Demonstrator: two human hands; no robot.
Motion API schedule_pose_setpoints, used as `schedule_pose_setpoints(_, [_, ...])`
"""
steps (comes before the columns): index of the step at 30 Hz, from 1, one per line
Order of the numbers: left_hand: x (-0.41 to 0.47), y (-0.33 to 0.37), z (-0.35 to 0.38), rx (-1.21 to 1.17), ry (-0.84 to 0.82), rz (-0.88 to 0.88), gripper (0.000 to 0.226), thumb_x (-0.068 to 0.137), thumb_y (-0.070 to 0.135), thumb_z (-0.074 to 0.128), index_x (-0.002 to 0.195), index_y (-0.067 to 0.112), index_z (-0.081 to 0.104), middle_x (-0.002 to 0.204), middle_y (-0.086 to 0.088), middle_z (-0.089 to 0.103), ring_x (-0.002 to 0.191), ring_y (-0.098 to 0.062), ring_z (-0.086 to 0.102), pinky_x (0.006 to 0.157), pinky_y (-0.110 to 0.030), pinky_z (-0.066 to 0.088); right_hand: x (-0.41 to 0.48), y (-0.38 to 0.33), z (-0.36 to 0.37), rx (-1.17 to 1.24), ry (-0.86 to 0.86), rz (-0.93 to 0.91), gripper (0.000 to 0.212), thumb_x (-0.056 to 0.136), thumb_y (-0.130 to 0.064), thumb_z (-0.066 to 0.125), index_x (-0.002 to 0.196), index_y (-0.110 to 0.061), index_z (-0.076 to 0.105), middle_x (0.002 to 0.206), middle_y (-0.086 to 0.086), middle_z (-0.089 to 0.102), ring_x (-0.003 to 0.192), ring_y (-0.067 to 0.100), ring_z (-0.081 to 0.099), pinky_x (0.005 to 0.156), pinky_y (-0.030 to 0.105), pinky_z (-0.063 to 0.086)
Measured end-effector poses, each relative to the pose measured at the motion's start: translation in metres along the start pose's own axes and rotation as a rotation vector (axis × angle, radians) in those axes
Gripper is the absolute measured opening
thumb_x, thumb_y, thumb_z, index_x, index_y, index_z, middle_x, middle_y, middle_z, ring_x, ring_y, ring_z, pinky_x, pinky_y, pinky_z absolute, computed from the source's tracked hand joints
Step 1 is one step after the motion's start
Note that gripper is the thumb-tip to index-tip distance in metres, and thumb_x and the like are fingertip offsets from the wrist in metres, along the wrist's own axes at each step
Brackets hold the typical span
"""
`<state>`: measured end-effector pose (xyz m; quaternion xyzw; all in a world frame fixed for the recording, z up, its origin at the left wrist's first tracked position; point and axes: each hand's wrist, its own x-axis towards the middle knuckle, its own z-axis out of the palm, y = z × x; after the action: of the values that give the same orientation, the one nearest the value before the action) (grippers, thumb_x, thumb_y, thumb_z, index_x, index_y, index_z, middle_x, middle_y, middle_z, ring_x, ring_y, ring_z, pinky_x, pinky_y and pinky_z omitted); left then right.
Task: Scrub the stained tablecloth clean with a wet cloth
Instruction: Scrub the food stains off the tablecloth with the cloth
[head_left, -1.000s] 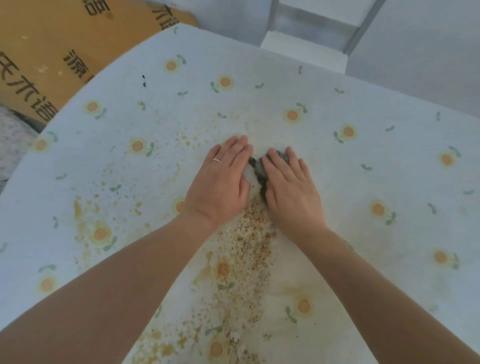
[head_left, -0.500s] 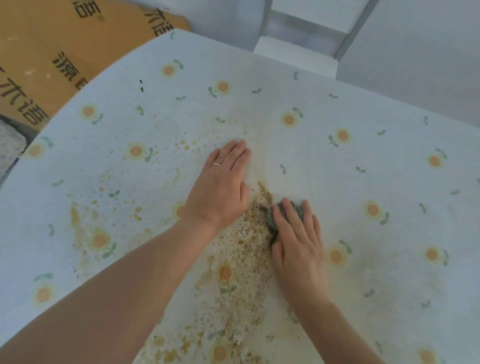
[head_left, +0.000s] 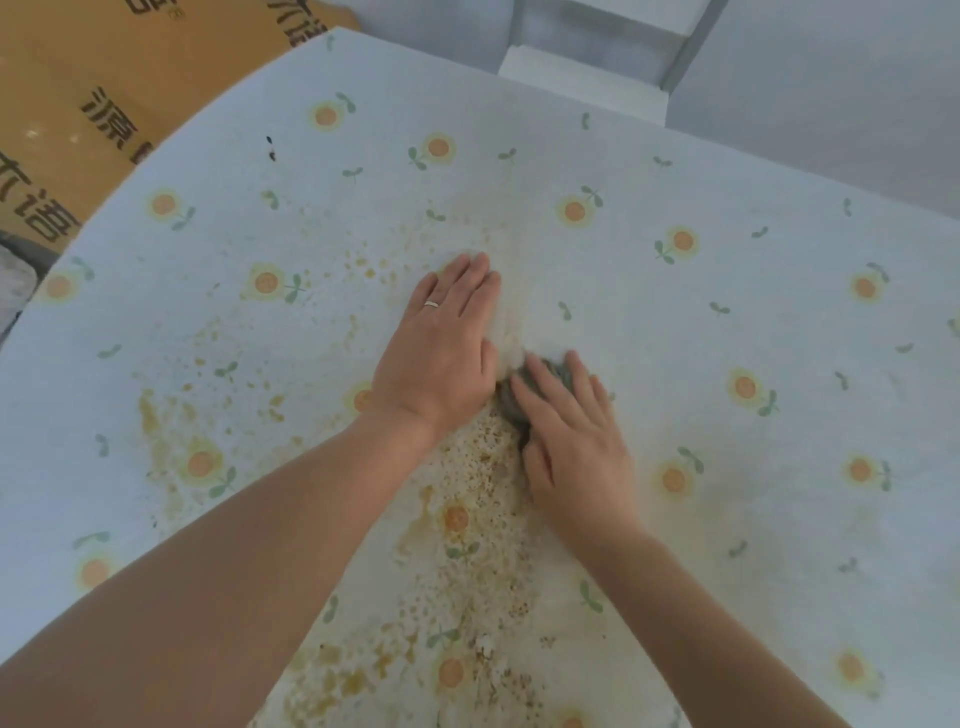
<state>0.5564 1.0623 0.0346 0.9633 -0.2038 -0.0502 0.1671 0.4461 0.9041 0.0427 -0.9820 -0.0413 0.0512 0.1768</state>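
Observation:
A pale tablecloth (head_left: 737, 306) printed with small orange flowers covers the table. Orange-brown stains and crumbs (head_left: 483, 551) run in a band from its middle toward me, with more spots on the left (head_left: 171, 431). My left hand (head_left: 441, 343), a ring on one finger, lies flat on the fabric just left of the band's far end. My right hand (head_left: 571, 447) presses with straight fingers on a dark grey wet cloth (head_left: 511, 405), which is mostly hidden under the fingers and sits at the top of the crumb band, touching the left hand's edge.
A brown cardboard box (head_left: 130, 78) with printed characters stands beyond the table's far left edge. A white ledge (head_left: 582, 83) and a grey wall (head_left: 831, 78) lie behind the far edge. A small dark speck (head_left: 270, 147) marks the far left of the fabric.
My right hand pulled the grey cloth toward me, then pushed it back away along the crumb band. My left hand stayed flat in place.

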Motion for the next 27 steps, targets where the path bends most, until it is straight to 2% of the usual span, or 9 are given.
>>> schedule_pose_setpoints(4, [-0.001,-0.001,0.000,-0.001,0.002,0.001,0.070,0.092,0.025,0.023,0.158,0.005,0.037,0.167,-0.011,0.031,0.157,-0.023,0.021,0.130,-0.042,0.012,-0.007,0.015,-0.013,-0.057,-0.081,-0.134,0.049,0.099,-0.022,0.040,0.148,-0.022,0.048,0.156,-0.003,0.040,0.151,0.026,0.023,0.122,0.050,0.025])
schedule_pose_setpoints(7, [-0.001,-0.002,0.000,0.020,-0.004,0.004,0.069,0.094,0.026,0.023,0.159,0.006,0.035,0.168,-0.010,0.029,0.158,-0.022,0.019,0.130,-0.041,0.011,0.071,0.044,-0.033,-0.055,0.009,-0.036,0.043,0.094,-0.007,0.045,0.134,-0.020,0.053,0.136,-0.003,0.049,0.129,0.025,0.041,0.105,0.051,0.043])
schedule_pose_setpoints(9, [-0.001,-0.001,0.000,0.019,-0.001,-0.002,0.068,0.095,0.027,0.023,0.159,0.008,0.034,0.168,-0.008,0.028,0.158,-0.021,0.018,0.131,-0.040,0.009,0.118,0.063,-0.042,-0.030,0.090,0.101,0.044,0.096,-0.007,0.041,0.138,-0.015,0.051,0.147,0.001,0.045,0.138,0.031,0.034,0.111,0.050,0.038])
schedule_pose_setpoints(11, [-0.001,-0.002,0.000,0.018,-0.001,-0.004,0.068,0.095,0.027,0.023,0.159,0.008,0.034,0.169,-0.008,0.028,0.158,-0.020,0.018,0.131,-0.039,0.008,0.130,0.062,-0.036,-0.031,0.111,0.183,0.046,0.100,-0.011,0.038,0.145,-0.015,0.048,0.156,0.000,0.039,0.149,0.032,0.023,0.122,0.048,0.024])
schedule_pose_setpoints(16, [-0.001,-0.001,0.000,0.020,-0.006,-0.003,0.070,0.093,0.026,0.022,0.159,0.006,0.034,0.168,-0.010,0.029,0.158,-0.022,0.019,0.130,-0.040,0.009,0.017,0.005,-0.006,-0.022,0.018,-0.019,0.053,0.098,-0.022,0.035,0.150,-0.020,0.045,0.160,0.000,0.036,0.154,0.028,0.015,0.126,0.043,0.011])
schedule_pose_setpoints(19, [-0.001,-0.002,0.001,0.012,-0.003,0.006,0.071,0.093,0.027,0.019,0.158,0.005,0.035,0.168,-0.010,0.029,0.158,-0.022,0.020,0.130,-0.042,0.012,-0.079,-0.014,0.007,-0.011,-0.071,-0.124,0.052,0.097,-0.022,0.044,0.149,-0.018,0.046,0.161,0.000,0.034,0.153,0.029,0.016,0.122,0.050,0.023])
schedule_pose_setpoints(21, [-0.001,-0.002,0.002,0.021,-0.011,0.006,0.070,0.094,0.028,0.018,0.159,0.006,0.034,0.168,-0.010,0.028,0.158,-0.021,0.019,0.130,-0.041,0.011,-0.099,-0.009,0.007,-0.053,-0.132,-0.248,0.053,0.097,-0.022,0.049,0.150,-0.018,0.044,0.162,0.000,0.032,0.154,0.029,0.016,0.121,0.051,0.026])
schedule_pose_setpoints(24, [0.000,-0.003,0.002,0.020,-0.012,0.003,0.070,0.094,0.027,0.019,0.159,0.006,0.034,0.168,-0.010,0.028,0.158,-0.022,0.019,0.130,-0.041,0.010,-0.036,0.010,-0.007,-0.140,-0.168,-0.310,0.060,0.095,-0.024,0.057,0.151,-0.022,0.037,0.156,0.000,0.039,0.149,0.030,0.025,0.120,0.052,0.028])
schedule_pose_setpoints(27, [0.000,-0.001,0.000,0.027,-0.003,0.003,0.071,0.093,0.027,0.018,0.159,0.006,0.035,0.168,-0.010,0.029,0.158,-0.022,0.019,0.130,-0.042,0.012,0.062,0.045,-0.027,-0.090,0.035,-0.082,0.046,0.094,-0.011,0.051,0.138,-0.024,0.044,0.132,0.003,0.050,0.129,0.032,0.041,0.105,0.051,0.043])
